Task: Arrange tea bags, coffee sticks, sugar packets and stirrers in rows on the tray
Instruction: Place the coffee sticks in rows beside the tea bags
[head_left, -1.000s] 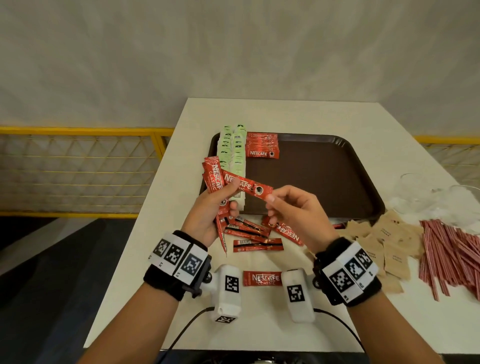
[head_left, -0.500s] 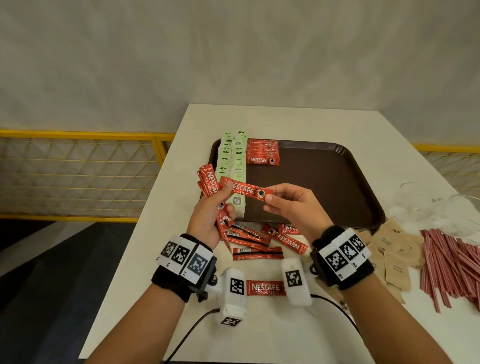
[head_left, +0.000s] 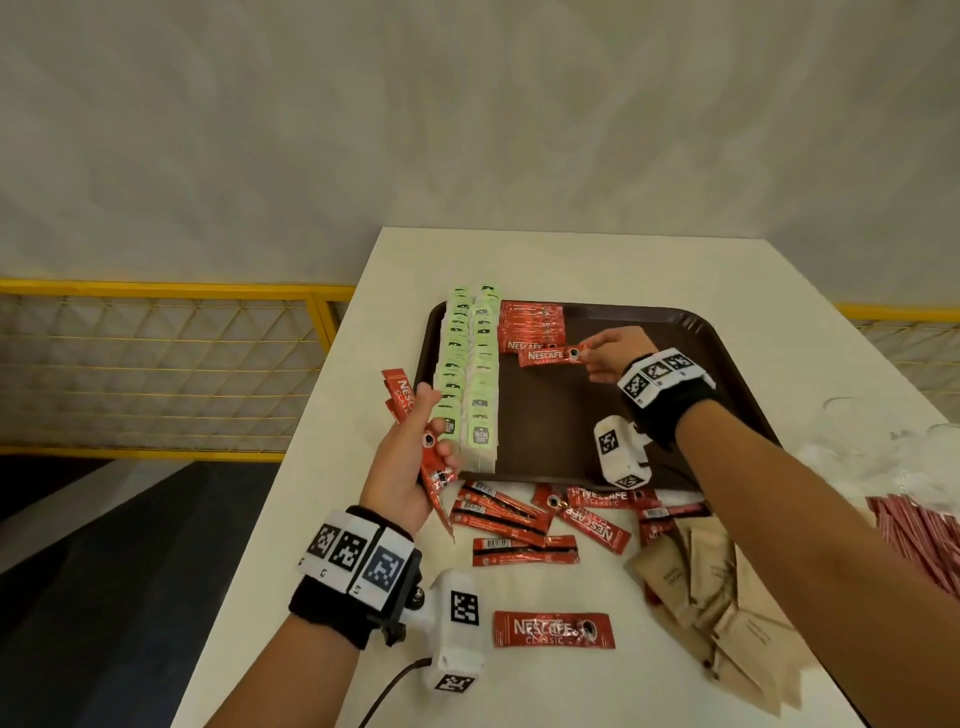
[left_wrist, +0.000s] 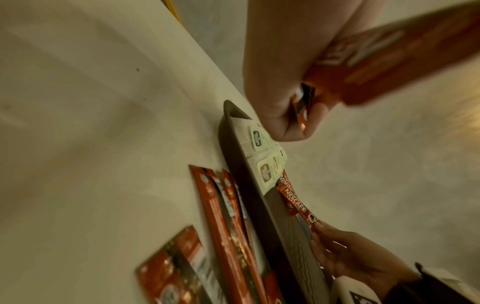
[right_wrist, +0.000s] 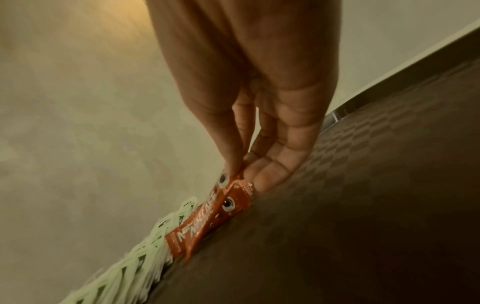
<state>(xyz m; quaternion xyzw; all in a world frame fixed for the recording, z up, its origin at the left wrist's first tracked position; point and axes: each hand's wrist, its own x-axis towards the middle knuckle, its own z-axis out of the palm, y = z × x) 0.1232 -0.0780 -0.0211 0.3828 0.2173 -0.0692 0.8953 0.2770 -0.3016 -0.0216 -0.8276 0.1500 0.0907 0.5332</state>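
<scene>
Where both my hands met over one Nescafe stick in front of the tray half a second ago, they are now apart: my right hand (head_left: 613, 353) has carried that coffee stick (head_left: 551, 355) out over the brown tray (head_left: 727, 364), and my left hand (head_left: 410, 457) has stayed back at the tray's near left corner.

My right arm reaches forward across the tray, thumb and fingertips pinching the stick's right end, the stick lying level just below the short row of coffee sticks (head_left: 531, 325) at the tray's far left. In the right wrist view the stick's far end touches that row; whether it rests on the tray floor I cannot tell.

My left hand is palm up, fingers curled round a small bundle of coffee sticks (head_left: 402, 397), three or so, exact number unclear.

Counting: two columns of green tea bags (head_left: 470, 379) on the tray; about eight loose coffee sticks (head_left: 524, 519) on the white table (head_left: 571, 260) before it, one lone stick (head_left: 554, 630) nearest me; a heap of brown sugar packets (head_left: 722, 587) and a pile of red stirrers (head_left: 919, 540) at right, too many to count.
</scene>
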